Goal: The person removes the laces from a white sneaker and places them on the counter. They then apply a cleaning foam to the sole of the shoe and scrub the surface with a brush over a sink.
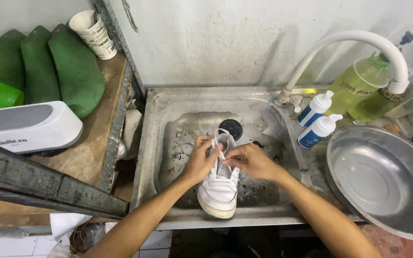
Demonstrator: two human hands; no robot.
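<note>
Left hand (201, 160) and right hand (250, 160) meeting over a white shoe (219, 188) standing toe-toward-wearer in the steel sink (168, 119), each grip pinched on the white lace (218, 148) at the tongue, fingertips nearly touching. Beyond the grips a black drain plug (231, 128); right of the right grip two white-and-blue bottles (317, 124) under a white tap (354, 43), then a steel bowl (383, 177) near the right forearm. Well left of the left grip, on a wooden shelf (106, 95), a white device (29, 126), green forms (68, 67) and a paper cup (94, 36).
</note>
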